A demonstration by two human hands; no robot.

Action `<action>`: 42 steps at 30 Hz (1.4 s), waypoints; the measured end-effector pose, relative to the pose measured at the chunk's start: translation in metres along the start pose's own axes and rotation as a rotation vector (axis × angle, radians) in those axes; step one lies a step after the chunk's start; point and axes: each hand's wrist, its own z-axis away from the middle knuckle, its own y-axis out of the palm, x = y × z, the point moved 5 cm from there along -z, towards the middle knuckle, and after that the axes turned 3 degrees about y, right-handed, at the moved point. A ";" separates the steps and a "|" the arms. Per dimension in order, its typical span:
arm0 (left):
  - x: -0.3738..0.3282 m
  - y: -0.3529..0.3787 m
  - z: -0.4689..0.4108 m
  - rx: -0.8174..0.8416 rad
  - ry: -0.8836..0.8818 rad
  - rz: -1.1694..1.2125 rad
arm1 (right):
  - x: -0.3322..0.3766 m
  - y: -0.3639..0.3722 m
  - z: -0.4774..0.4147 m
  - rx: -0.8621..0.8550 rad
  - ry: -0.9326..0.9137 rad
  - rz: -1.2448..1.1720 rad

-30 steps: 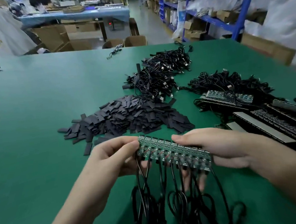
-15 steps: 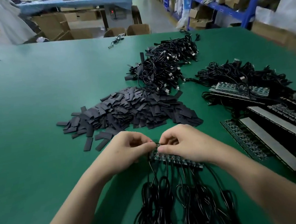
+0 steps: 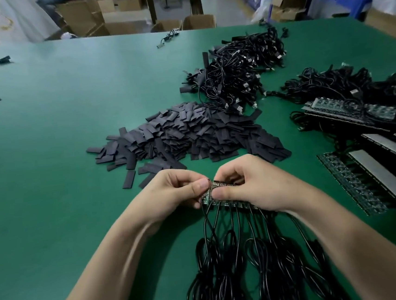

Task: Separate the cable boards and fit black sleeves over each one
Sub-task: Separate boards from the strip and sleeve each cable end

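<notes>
1. Fingers [image 3: 199, 186] of both hands are curled in a pinch on the board strip [image 3: 214, 187]. The left hand [image 3: 172, 193] grips its left end, and the right hand [image 3: 251, 188] grips the section just beside it, thumbs almost touching.
2. Change: a second ago the hands held the strip by its two ends, well apart, with its whole face showing. Now they have closed together at the left end, and the right hand hides most of the strip.
3. Reading: probably set to snap off the end board. No board looks separated yet, and none on this strip is sleeved.
4. Strip: thin, rigid, green, with gold-coloured pads along the edge. Black cables [image 3: 226, 256], thin and glossy, hang from it in looped bundles toward the near edge.
5. Black sleeves [image 3: 190, 136]: flat, matte, dark rectangles in a loose heap just beyond the hands, on the green table [image 3: 70, 138].
6. Right: more strips [image 3: 354, 180], unbroken. Far: a cable heap [image 3: 238, 73].
</notes>
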 end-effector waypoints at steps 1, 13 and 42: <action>0.000 -0.001 0.001 0.007 -0.008 0.004 | 0.001 -0.001 -0.001 0.010 0.009 0.009; -0.015 0.003 0.005 -0.192 0.344 -0.046 | 0.005 0.009 0.021 -0.268 -0.047 0.021; -0.011 -0.030 -0.002 -0.485 0.389 -1.147 | 0.008 -0.040 0.056 -0.386 0.050 -0.421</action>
